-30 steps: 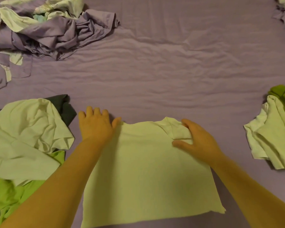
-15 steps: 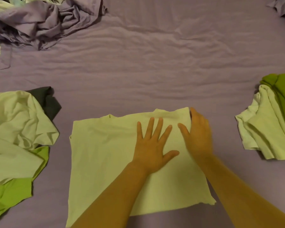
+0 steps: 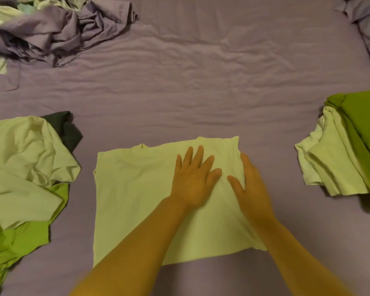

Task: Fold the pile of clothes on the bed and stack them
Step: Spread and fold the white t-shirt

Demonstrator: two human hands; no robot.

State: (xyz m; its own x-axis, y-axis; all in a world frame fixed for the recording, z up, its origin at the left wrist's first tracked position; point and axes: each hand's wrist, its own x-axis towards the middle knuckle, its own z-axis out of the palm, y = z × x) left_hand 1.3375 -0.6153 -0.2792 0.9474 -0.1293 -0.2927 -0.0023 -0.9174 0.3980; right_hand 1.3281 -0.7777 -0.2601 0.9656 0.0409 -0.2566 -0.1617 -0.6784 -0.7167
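Note:
A pale yellow-green shirt [image 3: 137,189] lies spread flat on the bed in front of me, its sides folded in. My left hand [image 3: 193,180] presses flat on its right half with fingers spread. My right hand [image 3: 251,184] rests along the shirt's right edge, fingers straight, thumb pointing inward. To the left lies a loose pile of unfolded clothes [image 3: 24,163] in pale, bright green and dark cloth. At the right edge a stack of folded clothes [image 3: 342,154] shows pale pieces beside a green one.
The purple bed sheet [image 3: 201,86] is wrinkled across the middle. A crumpled purple sheet heap [image 3: 58,30] with pale pieces lies at the back left. More purple cloth [image 3: 367,22] bunches in the back right corner.
My left hand has crossed from the shirt's left edge to its right half. The right sleeve part now lies folded in, and my right hand has slid down along the right edge.

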